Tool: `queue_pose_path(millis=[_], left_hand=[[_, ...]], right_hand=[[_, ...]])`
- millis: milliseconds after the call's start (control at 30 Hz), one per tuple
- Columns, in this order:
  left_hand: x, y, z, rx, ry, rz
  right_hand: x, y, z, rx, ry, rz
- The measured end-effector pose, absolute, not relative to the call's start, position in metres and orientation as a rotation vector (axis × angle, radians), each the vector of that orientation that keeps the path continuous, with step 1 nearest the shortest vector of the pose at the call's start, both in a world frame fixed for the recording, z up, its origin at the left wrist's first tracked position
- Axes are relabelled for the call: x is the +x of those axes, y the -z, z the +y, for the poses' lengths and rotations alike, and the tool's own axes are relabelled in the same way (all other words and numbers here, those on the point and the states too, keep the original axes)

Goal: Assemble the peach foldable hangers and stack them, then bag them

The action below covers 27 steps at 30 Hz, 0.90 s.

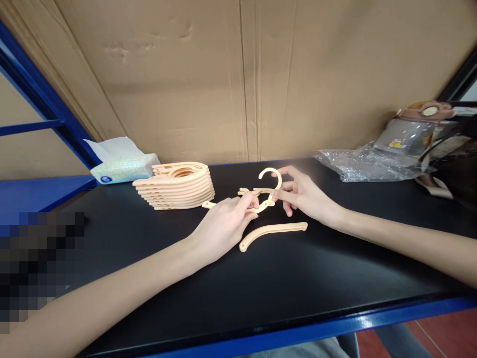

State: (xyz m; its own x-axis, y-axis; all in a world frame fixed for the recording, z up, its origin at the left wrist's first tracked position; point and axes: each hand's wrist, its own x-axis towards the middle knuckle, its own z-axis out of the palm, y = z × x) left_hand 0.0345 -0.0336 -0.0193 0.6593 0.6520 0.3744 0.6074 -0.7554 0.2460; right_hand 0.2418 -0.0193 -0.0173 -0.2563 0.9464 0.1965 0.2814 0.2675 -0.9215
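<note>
My left hand (227, 223) pinches a pale peach hanger arm (207, 204), whose end sticks out to the left of the fingers. A hook piece (278, 178) stands upright at the arm's right end, and my right hand (300, 194) holds it near its base. The two pieces meet between my hands. Just behind them, partly hidden by my left fingers, lie more peach pieces (244, 191). A loose curved arm (274, 230) rests on the black table in front of my hands.
A stack of peach hangers (179, 191) stands at the left on the black table (298, 288). Behind it is a tissue pack (122, 168). Clear plastic wrap (368, 161), a bottle (406, 130) and a dark bag (456, 166) sit at the right. Cardboard (186, 84) rises behind.
</note>
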Motion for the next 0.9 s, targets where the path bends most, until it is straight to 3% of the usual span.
queue_pose_path(millis=[467, 567, 700, 900], left_hand=[[0.036, 0.010, -0.040, 2.603, -0.533, 1.252], [0.035, 0.003, -0.041, 2.332, -0.519, 1.174], [0.032, -0.001, -0.039, 1.797, -0.549, 0.993], [0.029, 0.002, -0.036, 1.478, -0.612, 0.936]], right_hand=[[0.242, 0.015, -0.024, -1.091, -1.072, -1.834], [0.244, 0.013, -0.031, -1.176, -0.845, -2.014], [0.245, 0.007, -0.045, -0.993, -0.241, -2.403], [0.238, 0.010, -0.053, -0.683, 0.054, -2.751]])
